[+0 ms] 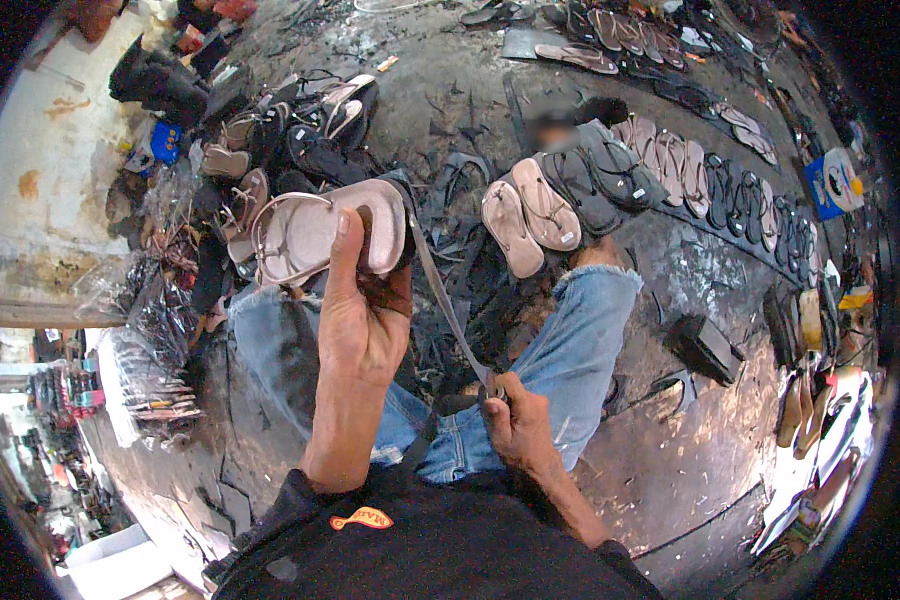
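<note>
At the far left, clear bags (160,285) lay in a heap near a pile of sandals (315,150), perhaps kept close to reach. Next, the left hand (360,345) held a pale sandal (295,228) up over the lap. It pinched the sole, thumb on top and fingers behind, it seemed to keep it steady. A thin grey strip (442,298) ran from near the sandal's right end to the right hand (518,425). That hand was curled tight on the strip's low end, maybe so it would not slip. I could not tell if the strip was soft or a blade. Farther right, a pale pair (547,205) lay near the right knee (605,290), and a row of sandals (672,168) lay side by side, perhaps to stay neat.
</note>
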A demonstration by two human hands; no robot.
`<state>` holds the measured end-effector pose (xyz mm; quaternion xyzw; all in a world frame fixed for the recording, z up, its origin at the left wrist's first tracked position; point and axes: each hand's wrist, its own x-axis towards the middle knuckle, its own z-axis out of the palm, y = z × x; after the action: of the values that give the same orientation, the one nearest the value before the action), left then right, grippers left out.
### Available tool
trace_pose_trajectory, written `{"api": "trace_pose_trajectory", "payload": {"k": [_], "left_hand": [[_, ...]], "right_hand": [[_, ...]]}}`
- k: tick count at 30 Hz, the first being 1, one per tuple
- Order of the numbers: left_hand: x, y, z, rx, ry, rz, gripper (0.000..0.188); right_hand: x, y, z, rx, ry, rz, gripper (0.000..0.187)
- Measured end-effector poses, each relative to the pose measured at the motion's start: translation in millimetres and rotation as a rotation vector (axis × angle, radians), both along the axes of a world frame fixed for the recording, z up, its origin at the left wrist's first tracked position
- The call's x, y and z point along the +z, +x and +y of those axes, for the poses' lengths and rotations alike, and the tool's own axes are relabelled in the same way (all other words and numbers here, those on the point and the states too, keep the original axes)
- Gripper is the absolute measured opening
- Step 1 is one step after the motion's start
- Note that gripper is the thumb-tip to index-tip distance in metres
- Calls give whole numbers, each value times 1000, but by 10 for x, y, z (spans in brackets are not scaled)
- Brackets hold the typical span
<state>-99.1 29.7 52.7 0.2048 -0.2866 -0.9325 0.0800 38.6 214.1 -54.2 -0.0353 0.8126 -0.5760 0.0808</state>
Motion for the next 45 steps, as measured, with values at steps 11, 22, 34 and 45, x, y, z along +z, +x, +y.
{"api": "trace_pose_trajectory", "payload": {"k": [11, 22, 34, 45], "left_hand": [[41, 76, 18, -43, 24, 10, 27], [-466, 209, 27, -15, -169, -98, 31], [-320, -5, -75, 207, -462, -189, 34], [-524, 314, -180, 137, -424, -129, 43]], "right_hand": [[3, -343, -59, -359, -585, 3, 22], [361, -860, -197, -106, -332, 11, 19], [159, -43, 59, 29, 54, -9, 41], [135, -225, 213, 114, 240, 36, 37]]}}
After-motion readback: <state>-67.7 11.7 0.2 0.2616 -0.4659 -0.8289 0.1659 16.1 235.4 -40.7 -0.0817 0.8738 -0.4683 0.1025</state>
